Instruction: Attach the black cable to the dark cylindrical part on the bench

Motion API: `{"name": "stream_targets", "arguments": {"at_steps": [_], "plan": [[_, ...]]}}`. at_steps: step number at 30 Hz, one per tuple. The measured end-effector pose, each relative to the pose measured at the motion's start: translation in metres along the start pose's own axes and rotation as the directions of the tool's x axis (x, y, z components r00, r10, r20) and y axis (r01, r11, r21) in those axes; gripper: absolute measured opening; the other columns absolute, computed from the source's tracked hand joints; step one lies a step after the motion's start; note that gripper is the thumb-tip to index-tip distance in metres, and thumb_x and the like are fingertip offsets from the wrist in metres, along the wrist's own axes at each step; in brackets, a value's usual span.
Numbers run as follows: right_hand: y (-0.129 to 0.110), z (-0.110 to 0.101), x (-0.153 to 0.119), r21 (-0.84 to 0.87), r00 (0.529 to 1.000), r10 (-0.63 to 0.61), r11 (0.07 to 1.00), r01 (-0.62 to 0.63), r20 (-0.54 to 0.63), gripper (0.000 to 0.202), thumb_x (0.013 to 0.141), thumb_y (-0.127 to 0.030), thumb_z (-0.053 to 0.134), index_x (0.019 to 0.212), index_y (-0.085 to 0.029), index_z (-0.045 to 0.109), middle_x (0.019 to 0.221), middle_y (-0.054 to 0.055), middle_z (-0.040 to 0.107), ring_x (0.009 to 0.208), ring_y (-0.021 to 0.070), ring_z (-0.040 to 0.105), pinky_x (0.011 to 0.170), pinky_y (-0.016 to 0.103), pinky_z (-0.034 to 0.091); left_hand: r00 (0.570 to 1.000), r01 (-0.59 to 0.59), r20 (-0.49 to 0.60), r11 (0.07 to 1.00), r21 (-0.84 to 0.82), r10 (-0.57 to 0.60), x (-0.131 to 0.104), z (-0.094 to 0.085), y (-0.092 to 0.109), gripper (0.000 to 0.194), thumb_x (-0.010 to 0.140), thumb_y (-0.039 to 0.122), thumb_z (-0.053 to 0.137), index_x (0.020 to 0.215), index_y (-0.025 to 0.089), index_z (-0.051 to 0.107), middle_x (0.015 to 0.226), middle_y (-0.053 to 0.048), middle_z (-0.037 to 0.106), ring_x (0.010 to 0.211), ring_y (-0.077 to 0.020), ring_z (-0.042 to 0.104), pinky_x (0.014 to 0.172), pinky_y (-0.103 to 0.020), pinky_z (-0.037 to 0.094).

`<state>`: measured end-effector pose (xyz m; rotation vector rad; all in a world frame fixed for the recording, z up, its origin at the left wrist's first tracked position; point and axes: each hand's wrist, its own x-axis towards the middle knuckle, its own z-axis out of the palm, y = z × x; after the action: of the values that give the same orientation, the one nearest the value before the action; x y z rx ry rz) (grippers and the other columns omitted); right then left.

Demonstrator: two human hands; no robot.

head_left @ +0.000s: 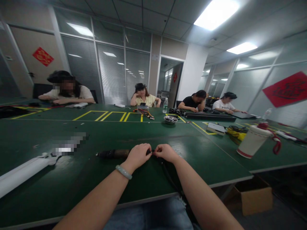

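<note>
A dark, rod-shaped tool (115,154) with a brownish middle lies on the green table, its narrow tip pointing left. My left hand (140,155) is closed around its right end. Close beside it, my right hand (165,152) pinches a small dark piece at that same end; the fingers hide most of it. A black cable (168,174) runs from near my right hand down over the table's front edge.
At left, a white stand (26,171) holds a blurred device. Behind my hands sits a metal bowl (170,119); a bottle (165,105) stands beyond it. To the right are a white box (216,128) and large cup (253,141). Several people sit across the table.
</note>
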<state>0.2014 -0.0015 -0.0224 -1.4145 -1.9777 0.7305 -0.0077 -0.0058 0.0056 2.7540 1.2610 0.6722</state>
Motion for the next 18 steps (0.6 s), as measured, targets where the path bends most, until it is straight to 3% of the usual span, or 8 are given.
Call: {"name": "stream_targets", "arguments": {"at_steps": [5,12,18], "plan": [[-0.0003,-0.0001,-0.0004,-0.022,1.000,-0.024,0.999,0.023,-0.008,0.015,0.076,-0.032,0.069,0.078,-0.017,0.068,0.070,0.000,0.068,0.063,0.0121,0.061,0.056,0.020,0.043,0.999,-0.052,0.013,0.999,-0.012,0.052,0.0003,0.0007,-0.0008,0.006,0.086,0.022,0.055,0.090,0.023,0.060,0.094,-0.001,0.064,0.089,-0.0174,0.059,0.080,-0.031,0.041],[-0.0009,0.0001,-0.0006,-0.024,1.000,-0.017,1.000,0.017,-0.005,0.016,0.076,-0.034,0.069,0.078,-0.018,0.067,0.071,0.000,0.068,0.064,0.0122,0.061,0.054,0.020,0.041,1.000,0.001,0.020,1.000,-0.007,-0.001,-0.0006,-0.0015,0.0012,0.016,0.084,0.024,0.059,0.099,0.023,0.059,0.100,-0.003,0.064,0.094,-0.0193,0.059,0.083,-0.032,0.042],[-0.0012,0.0006,-0.0007,-0.022,1.000,-0.009,1.000,0.009,-0.004,0.015,0.076,-0.032,0.069,0.078,-0.017,0.067,0.071,0.000,0.068,0.064,0.0117,0.061,0.055,0.019,0.041,0.998,0.002,0.058,1.000,0.001,-0.002,0.0002,-0.0040,0.0022,0.009,0.085,0.024,0.056,0.093,0.022,0.060,0.099,-0.003,0.064,0.092,-0.0183,0.059,0.080,-0.031,0.042]]}}
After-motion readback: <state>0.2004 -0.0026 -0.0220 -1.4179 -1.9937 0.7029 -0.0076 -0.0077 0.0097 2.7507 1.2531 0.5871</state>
